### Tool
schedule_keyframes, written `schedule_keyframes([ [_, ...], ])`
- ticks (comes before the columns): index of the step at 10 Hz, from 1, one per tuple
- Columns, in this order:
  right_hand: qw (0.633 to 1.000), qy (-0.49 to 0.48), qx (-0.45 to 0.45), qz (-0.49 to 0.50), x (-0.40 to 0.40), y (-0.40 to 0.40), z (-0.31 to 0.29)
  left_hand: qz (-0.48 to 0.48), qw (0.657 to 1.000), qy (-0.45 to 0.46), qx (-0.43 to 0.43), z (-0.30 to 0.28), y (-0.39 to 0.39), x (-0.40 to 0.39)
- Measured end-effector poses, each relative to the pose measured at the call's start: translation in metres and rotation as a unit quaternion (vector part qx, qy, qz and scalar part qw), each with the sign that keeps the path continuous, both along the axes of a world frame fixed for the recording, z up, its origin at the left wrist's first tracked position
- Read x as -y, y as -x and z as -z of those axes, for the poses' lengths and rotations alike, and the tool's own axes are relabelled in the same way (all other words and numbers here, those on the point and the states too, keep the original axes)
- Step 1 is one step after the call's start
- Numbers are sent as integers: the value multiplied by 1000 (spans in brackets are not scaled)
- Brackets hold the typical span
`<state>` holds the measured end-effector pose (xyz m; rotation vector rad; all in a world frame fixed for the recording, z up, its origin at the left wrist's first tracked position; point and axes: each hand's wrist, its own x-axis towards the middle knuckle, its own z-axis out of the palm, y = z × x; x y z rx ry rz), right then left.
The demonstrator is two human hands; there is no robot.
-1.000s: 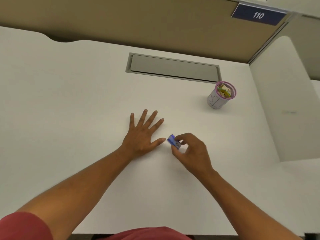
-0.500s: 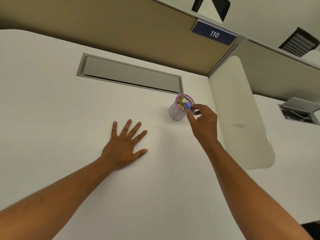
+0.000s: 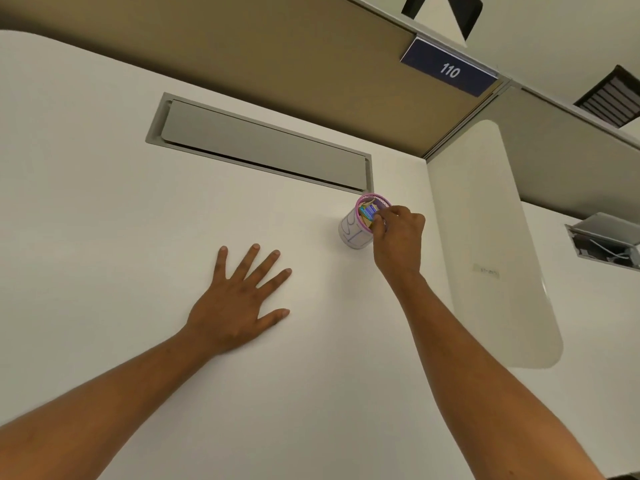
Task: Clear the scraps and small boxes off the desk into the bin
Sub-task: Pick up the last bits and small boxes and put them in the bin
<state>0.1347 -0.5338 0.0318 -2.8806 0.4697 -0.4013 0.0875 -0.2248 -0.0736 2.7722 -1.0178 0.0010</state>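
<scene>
Blue box now inside round bin.

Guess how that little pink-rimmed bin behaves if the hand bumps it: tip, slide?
The bin looks small, thin-walled and taller than wide, so probably light and apt to tip or slide. It appears full to the rim with scraps, which may steady it slightly. The right hand sits at its rim, the likeliest nudge.

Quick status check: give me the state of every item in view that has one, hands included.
Bin: upright on the desk, nearly full.
Blue box: in the bin's mouth, on top of the scraps, right fingertips still on it.
Right hand: at the bin's rim, pinching the blue box.
Left hand: flat on the desk, fingers spread, empty.
Desk cable flap: closed.
</scene>
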Motion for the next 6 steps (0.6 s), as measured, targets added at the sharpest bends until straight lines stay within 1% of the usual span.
schedule_keyframes([
  [1, 1000, 6, -6, 5, 1, 1, 5, -1, 1000, -3, 5, -1, 0, 1],
  [2, 1000, -10, 3, 3, 1, 2, 2, 0, 1000, -5, 6, -3, 0, 0],
  [3, 995, -95, 39, 21, -1, 7, -4, 0, 1000, -7, 1, -6, -1, -1],
  [4, 983, -154, 88, 42, -4, 15, -6, 6, 1000, -12, -13, -11, 1, 0],
  [5, 977, -166, 129, 42, -9, 21, -9, 6, 999, -20, -35, -13, 0, -3],
  [6, 977, -156, 148, -5, -26, 27, -19, -7, 999, 5, -51, -31, -7, -2],
])
